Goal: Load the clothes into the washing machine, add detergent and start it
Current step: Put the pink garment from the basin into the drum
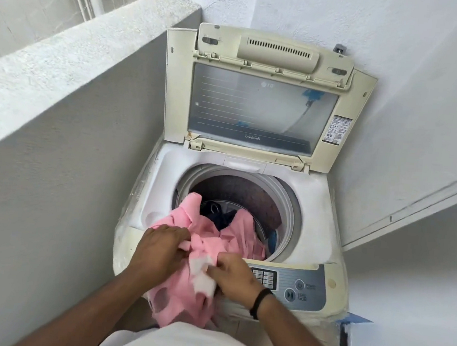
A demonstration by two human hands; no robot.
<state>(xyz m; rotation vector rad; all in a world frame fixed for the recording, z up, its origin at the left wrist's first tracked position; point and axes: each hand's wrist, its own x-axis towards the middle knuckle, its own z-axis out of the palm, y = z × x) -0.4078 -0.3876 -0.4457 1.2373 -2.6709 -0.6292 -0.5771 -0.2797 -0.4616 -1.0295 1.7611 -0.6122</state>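
Both forearms reach out from us at the near edge, and we are mid-load. Our left hand has its grip curled into the bunched pink garment on its left side, and our right hand, with a dark band on the wrist, pinches the same cloth at a white patch near the middle. So both grips are clamped on the one garment.

Where is it? Draped right over the near rim of the washing machine: the far part has already spilled into the drum, the near part hangs down outside the front of the machine towards our body. Its long axis runs near to far, straight across the rim. Something dark lies deeper in the drum beyond it, we think another garment, though the shadow makes it hard to say.

That is what the next move turns on, as we read it: the drum opening lies directly beyond both hands, so the hanging tail has to be lifted and fed forward and down. Our left hand sits slightly farther in; the right is nearer the dangling end.

Up behind stands the open lid. On the near right, the control panel waits untouched. No detergent in view.
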